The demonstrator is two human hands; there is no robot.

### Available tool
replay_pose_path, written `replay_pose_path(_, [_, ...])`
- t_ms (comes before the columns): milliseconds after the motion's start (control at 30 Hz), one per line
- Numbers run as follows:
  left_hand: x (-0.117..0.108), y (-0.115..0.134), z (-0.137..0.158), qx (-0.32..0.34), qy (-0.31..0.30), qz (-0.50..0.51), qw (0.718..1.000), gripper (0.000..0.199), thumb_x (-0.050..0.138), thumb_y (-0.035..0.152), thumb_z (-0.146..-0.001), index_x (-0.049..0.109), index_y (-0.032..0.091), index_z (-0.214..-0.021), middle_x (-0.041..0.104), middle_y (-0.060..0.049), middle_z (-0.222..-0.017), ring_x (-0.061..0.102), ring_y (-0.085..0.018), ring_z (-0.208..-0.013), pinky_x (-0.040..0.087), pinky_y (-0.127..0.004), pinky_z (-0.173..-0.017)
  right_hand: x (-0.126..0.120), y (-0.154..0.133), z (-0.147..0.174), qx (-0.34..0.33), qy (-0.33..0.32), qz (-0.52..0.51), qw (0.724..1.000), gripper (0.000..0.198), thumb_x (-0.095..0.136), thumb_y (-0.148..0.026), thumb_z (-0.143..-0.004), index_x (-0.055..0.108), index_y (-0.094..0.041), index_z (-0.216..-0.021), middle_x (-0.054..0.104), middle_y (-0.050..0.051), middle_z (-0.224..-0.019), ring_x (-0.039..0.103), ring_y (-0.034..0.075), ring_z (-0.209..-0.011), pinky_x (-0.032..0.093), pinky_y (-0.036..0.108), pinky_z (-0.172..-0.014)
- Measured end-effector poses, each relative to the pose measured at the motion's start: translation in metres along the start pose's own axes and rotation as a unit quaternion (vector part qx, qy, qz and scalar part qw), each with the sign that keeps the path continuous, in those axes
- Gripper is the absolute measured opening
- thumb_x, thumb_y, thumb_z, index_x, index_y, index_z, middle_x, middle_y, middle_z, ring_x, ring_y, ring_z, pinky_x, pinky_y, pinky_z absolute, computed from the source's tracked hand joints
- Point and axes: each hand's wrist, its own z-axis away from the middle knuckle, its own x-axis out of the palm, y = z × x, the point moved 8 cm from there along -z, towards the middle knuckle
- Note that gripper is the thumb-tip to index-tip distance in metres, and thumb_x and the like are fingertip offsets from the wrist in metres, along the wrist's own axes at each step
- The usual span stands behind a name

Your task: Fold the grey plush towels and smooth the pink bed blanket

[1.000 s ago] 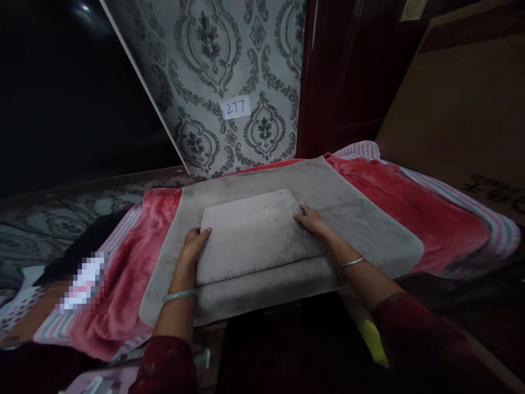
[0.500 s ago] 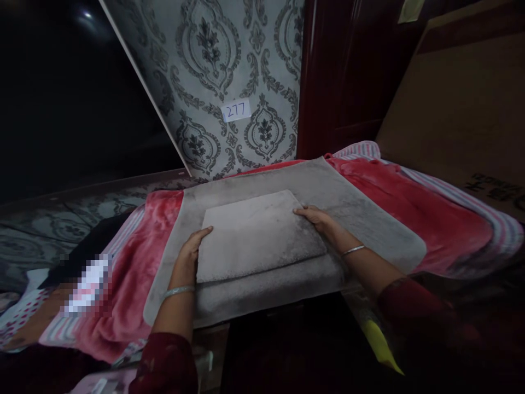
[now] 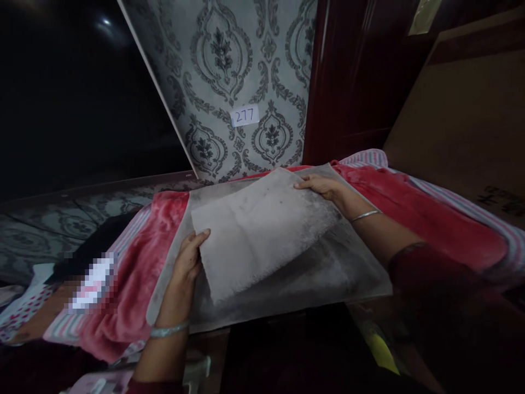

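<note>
Both hands hold a pale grey plush cloth (image 3: 258, 230), which looks folded and has a fuzzy lower edge. It is raised and tilted, its right side higher. My left hand (image 3: 191, 254) grips its left edge, thumb on top and fingers hidden beneath. My right hand (image 3: 322, 189) pinches the upper right edge, thumb on top. Under it a larger grey plush mat (image 3: 353, 268) lies spread out, partly covered by the held cloth. Beneath the mat is a red plush blanket (image 3: 418, 202) with a striped border, showing on both sides.
Behind stands a patterned wall with a paper label (image 3: 245, 115) reading 277. A large dark screen (image 3: 82, 98) is at left. A big cardboard box (image 3: 463, 109) leans at right beside a dark red door (image 3: 353, 76). Something yellow (image 3: 381, 350) lies low at the front.
The pale cloth has gone from lying flat on the mat to raised and tilted, its right side higher. My right hand has moved up with it. The camera view has shifted slightly.
</note>
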Motion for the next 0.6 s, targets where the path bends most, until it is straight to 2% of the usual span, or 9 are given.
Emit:
replay_pose_path(100, [0.005, -0.008, 0.018, 0.002, 0.003, -0.005, 1.000, 0.059, 0.092, 0.037, -0.047, 0.073, 0.014, -0.098, 0.079, -0.009, -0.085, 0.076, -0.032, -0.088, 0.061, -0.035, -0.075, 0.003, -0.007, -0.009, -0.015, -0.019, 0.033, 0.999, 0.023, 0.074, -0.011, -0.081, 0.073, -0.015, -0.104, 0.076, 0.003, -0.080, 0.068, 0.017, -0.068, 0.059, 0.027, -0.067])
replay_pose_path(233, [0.004, -0.022, 0.023, -0.032, 0.005, -0.032, 0.999, 0.062, 0.092, 0.040, -0.048, 0.073, 0.014, -0.101, 0.078, -0.010, -0.083, 0.075, -0.035, -0.095, 0.061, -0.039, -0.079, 0.011, 0.014, -0.017, 0.025, 0.000, 0.067, 0.997, 0.018, 0.078, -0.019, -0.083, 0.073, -0.015, -0.100, 0.073, 0.002, -0.072, 0.066, 0.018, -0.063, 0.057, 0.027, -0.061])
replay_pose_path(367, [-0.012, -0.017, 0.016, -0.015, 0.015, -0.040, 0.999, 0.059, 0.089, 0.040, -0.050, 0.073, 0.015, -0.100, 0.079, -0.009, -0.086, 0.075, -0.032, -0.091, 0.060, -0.036, -0.076, 0.009, 0.034, -0.017, 0.031, 0.010, 0.032, 0.999, 0.023, 0.082, -0.023, -0.080, 0.072, -0.015, -0.099, 0.075, 0.005, -0.078, 0.067, 0.019, -0.065, 0.058, 0.029, -0.067])
replay_pose_path(467, [-0.027, -0.020, 0.010, -0.016, 0.023, -0.038, 0.999, 0.053, 0.088, 0.036, -0.053, 0.074, 0.015, -0.099, 0.079, -0.008, -0.089, 0.075, -0.028, -0.083, 0.060, -0.033, -0.070, 0.008, 0.056, -0.014, 0.038, 0.001, 0.001, 0.999, 0.026, 0.080, -0.022, -0.078, 0.071, -0.016, -0.102, 0.076, 0.006, -0.083, 0.069, 0.019, -0.068, 0.059, 0.030, -0.068])
replay_pose_path(600, [-0.044, -0.046, 0.004, -0.074, 0.045, -0.070, 0.994, 0.042, 0.086, 0.026, -0.054, 0.073, 0.016, -0.093, 0.079, -0.009, -0.082, 0.076, -0.029, -0.081, 0.060, -0.033, -0.068, 0.009, 0.102, -0.008, 0.095, 0.011, 0.038, 0.995, 0.023, 0.081, -0.020, -0.073, 0.072, -0.017, -0.094, 0.075, 0.004, -0.080, 0.069, 0.019, -0.068, 0.057, 0.027, -0.064])
